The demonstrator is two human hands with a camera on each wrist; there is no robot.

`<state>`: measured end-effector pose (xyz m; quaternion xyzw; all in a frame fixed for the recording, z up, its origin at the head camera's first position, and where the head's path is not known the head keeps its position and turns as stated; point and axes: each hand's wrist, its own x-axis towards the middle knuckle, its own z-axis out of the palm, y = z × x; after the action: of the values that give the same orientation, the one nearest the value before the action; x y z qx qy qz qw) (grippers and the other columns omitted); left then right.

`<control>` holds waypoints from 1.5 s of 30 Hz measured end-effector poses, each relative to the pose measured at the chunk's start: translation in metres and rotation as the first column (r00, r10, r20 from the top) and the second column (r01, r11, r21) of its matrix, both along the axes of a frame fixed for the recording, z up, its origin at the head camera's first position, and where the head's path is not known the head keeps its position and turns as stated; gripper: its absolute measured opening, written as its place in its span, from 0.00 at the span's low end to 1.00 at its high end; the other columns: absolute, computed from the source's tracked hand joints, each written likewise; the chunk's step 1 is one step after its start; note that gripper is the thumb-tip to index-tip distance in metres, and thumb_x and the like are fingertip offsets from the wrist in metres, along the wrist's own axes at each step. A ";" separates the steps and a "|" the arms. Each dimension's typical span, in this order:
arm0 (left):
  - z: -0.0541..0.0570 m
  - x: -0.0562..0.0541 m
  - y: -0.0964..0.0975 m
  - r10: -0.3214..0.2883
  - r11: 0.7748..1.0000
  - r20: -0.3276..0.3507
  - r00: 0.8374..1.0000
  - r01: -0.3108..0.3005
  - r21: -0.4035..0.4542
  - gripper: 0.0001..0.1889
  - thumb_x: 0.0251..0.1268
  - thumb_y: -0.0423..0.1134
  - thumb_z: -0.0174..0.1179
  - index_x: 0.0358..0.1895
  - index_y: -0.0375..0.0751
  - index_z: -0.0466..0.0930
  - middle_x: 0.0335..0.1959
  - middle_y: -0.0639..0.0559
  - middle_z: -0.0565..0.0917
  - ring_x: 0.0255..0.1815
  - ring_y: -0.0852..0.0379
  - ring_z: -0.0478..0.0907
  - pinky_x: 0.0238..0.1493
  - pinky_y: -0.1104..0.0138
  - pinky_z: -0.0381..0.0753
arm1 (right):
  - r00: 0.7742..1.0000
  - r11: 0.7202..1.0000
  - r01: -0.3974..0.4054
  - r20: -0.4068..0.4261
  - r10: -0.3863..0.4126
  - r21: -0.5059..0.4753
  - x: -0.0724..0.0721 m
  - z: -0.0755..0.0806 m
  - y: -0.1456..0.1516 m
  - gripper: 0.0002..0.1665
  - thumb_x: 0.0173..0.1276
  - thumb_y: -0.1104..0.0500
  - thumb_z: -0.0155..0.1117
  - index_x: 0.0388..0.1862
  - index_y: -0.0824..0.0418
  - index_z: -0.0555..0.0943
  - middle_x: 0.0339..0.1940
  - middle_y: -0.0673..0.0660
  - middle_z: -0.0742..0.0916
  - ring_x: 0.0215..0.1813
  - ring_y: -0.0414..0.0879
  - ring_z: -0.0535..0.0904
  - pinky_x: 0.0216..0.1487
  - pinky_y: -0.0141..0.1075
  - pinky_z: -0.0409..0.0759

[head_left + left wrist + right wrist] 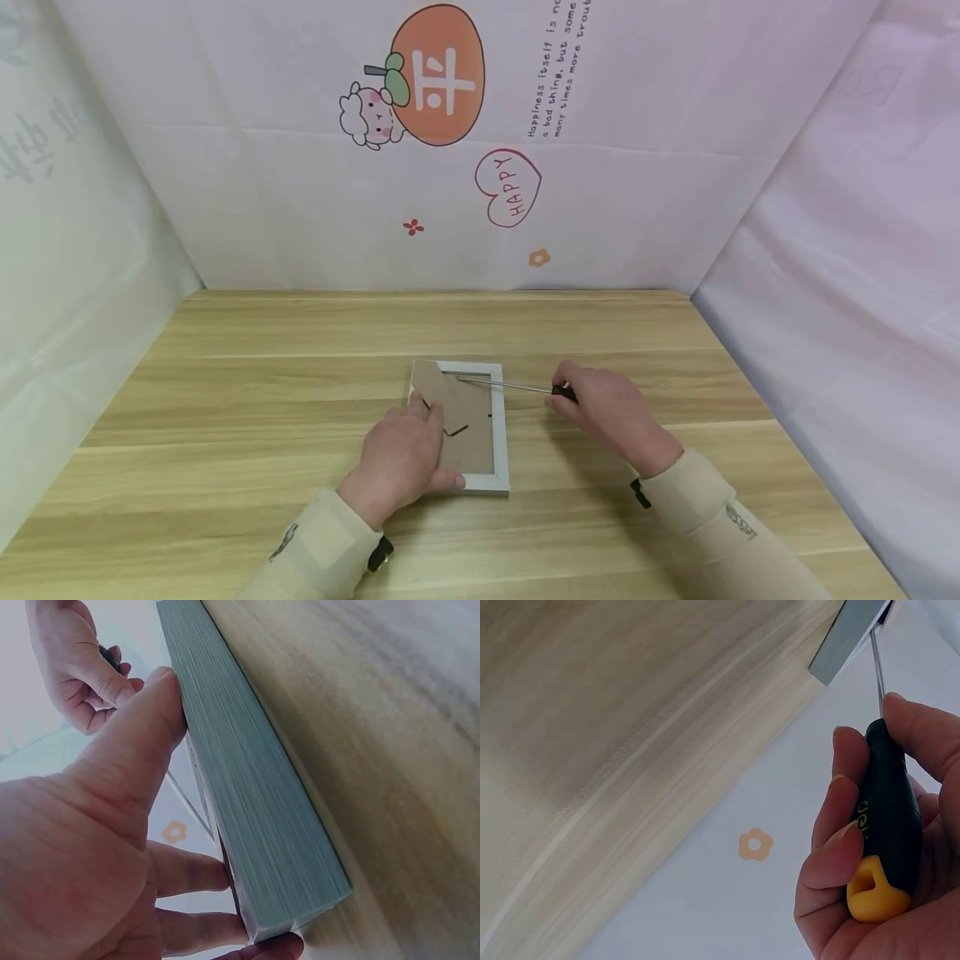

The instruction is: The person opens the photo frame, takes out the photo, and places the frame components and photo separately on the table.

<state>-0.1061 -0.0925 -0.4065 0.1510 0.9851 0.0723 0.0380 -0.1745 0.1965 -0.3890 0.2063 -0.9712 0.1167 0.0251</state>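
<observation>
One left hand [401,454], thumb and fingers spread, braces a picture frame [501,450] lying back-up on the tabletop [262,400]. To its right, a right hand [611,412] grips a screwdriver [517,386], its tip at the far inner edge of the backing board [468,454]; whether it bears on a tab is too small to tell. Levering would likely go best low and gentle, the bracing fingers clear of any slip. White, square-edged rails with fine streaks border flat brown board; rightward, a slim metal shaft meets a rounded black-and-yellow handle [891,802].
</observation>
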 end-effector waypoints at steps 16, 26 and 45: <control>0.000 0.002 0.001 0.015 1.000 -0.017 1.000 -0.015 -0.011 0.57 0.46 0.71 0.76 0.70 0.29 0.74 0.70 0.25 0.73 0.51 0.31 0.82 0.37 0.49 0.89 | 0.972 0.996 0.005 0.235 0.017 -0.091 -0.017 -0.005 0.011 0.13 0.79 0.44 0.61 0.44 0.50 0.82 0.33 0.45 0.84 0.34 0.41 0.76 0.37 0.38 0.76; 0.000 0.003 0.002 0.025 0.999 -0.031 0.999 -0.025 -0.027 0.57 0.44 0.72 0.76 0.69 0.30 0.75 0.68 0.27 0.75 0.46 0.35 0.83 0.33 0.51 0.87 | 0.975 0.995 0.005 0.221 0.018 -0.102 -0.016 -0.006 0.011 0.13 0.77 0.45 0.63 0.43 0.52 0.83 0.33 0.45 0.86 0.34 0.40 0.77 0.37 0.37 0.77; -0.002 0.001 -0.001 0.020 0.998 -0.031 0.999 -0.022 -0.062 0.57 0.45 0.75 0.74 0.70 0.33 0.75 0.70 0.27 0.74 0.43 0.36 0.84 0.33 0.51 0.86 | 0.986 0.999 0.024 0.165 -0.019 -0.027 -0.014 -0.010 -0.010 0.15 0.76 0.45 0.66 0.47 0.54 0.80 0.31 0.48 0.85 0.30 0.42 0.75 0.31 0.36 0.74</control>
<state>-0.1051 -0.0938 -0.4080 0.1404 0.9889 0.0398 0.0271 -0.1882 0.1868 -0.3992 0.1850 -0.9703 0.1470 -0.0511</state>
